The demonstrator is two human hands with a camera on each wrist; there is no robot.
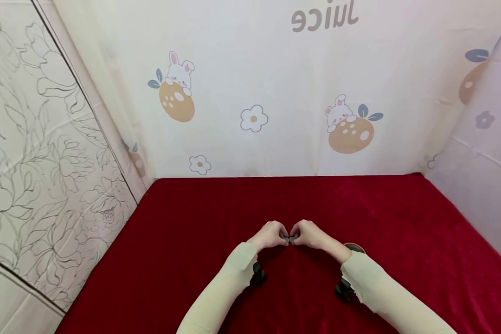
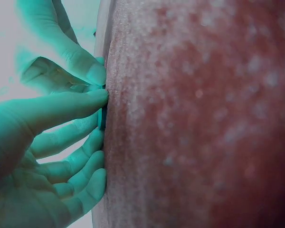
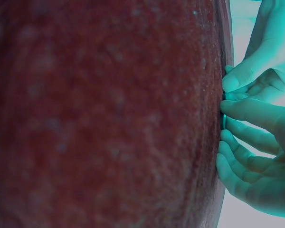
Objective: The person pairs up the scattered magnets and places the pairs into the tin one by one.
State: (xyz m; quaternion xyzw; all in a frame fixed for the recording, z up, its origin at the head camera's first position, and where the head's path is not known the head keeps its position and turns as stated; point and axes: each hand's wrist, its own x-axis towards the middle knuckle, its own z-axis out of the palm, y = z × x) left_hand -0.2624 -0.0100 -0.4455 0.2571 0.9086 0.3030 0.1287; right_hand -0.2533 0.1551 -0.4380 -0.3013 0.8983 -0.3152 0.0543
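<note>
in the lower middle of the frame, the left hand (image 1: 270,235) and right hand (image 1: 310,234) both pinch a small dark thing (image 1: 291,239) on the red cloth (image 1: 192,222), and the next move likely needs careful fingers.

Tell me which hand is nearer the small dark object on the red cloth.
Neither: the left hand pinches the small dark object from its left, the right hand from its right.

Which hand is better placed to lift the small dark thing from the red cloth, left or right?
Neither clearly: left hand and right hand both pinch the small dark thing between them on the red cloth, symmetrically. Slight lean left; its wrist view shows fingertips on it most clearly.
</note>
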